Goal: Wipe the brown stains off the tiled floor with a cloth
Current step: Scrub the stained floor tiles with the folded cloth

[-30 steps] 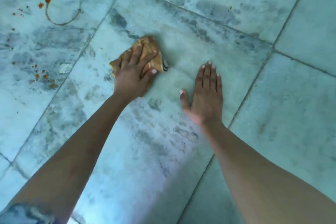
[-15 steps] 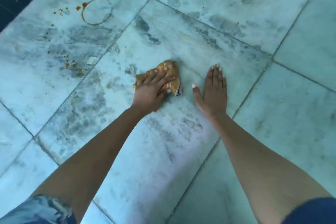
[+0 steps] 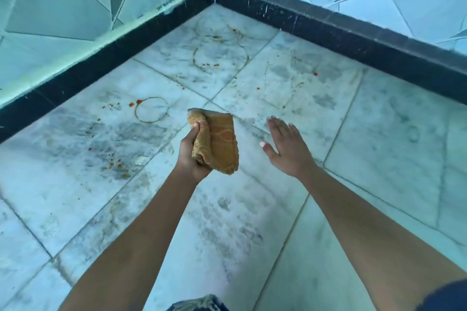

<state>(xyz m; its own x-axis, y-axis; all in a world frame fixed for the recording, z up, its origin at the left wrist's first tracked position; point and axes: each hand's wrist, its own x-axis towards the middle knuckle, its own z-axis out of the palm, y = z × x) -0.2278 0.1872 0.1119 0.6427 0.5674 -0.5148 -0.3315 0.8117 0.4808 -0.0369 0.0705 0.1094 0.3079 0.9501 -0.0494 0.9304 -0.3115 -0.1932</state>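
Orange cloth (image 3: pixel 219 141) is clutched in our curled left hand (image 3: pixel 189 156), raised off the tiled floor (image 3: pixel 252 235) between wipes; our right hand (image 3: pixel 288 151) hovers spread. Next, we judge: press it onto the ring stain (image 3: pixel 151 110) far-left.

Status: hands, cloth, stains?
Left hand grips folded orange-brown terry cloth, held above pale marble-look tiled floor. Right hand open, empty. Brown ring stain, orange spots not yet wiped. Nothing seen blocking.
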